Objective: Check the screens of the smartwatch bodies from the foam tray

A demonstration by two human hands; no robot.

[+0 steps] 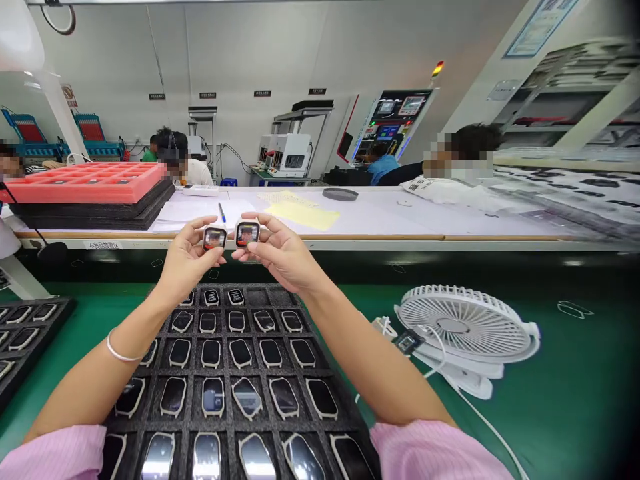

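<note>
My left hand (193, 253) pinches a smartwatch (215, 238) with a pale case and a lit, colourful screen. Beside it, my right hand (280, 250) grips a second smartwatch (247, 233) by its edges, its screen lit as well. Both are raised side by side, screens facing me, a small gap between them. Below my hands lies a black foam tray (257, 297) with rows of compartments, most holding a similar watch body (241, 353). A few watches in its far row show lit white marks; most other screens are dark. Neither watch has a strap that I can see.
Another foam tray (37, 353) of watches is at the left. A white clip fan (460, 323) with a cable stands on the green mat at the right. On the raised shelf are red foam trays (90, 183), yellow paper (305, 210) and a pen (221, 213). Several people sit beyond.
</note>
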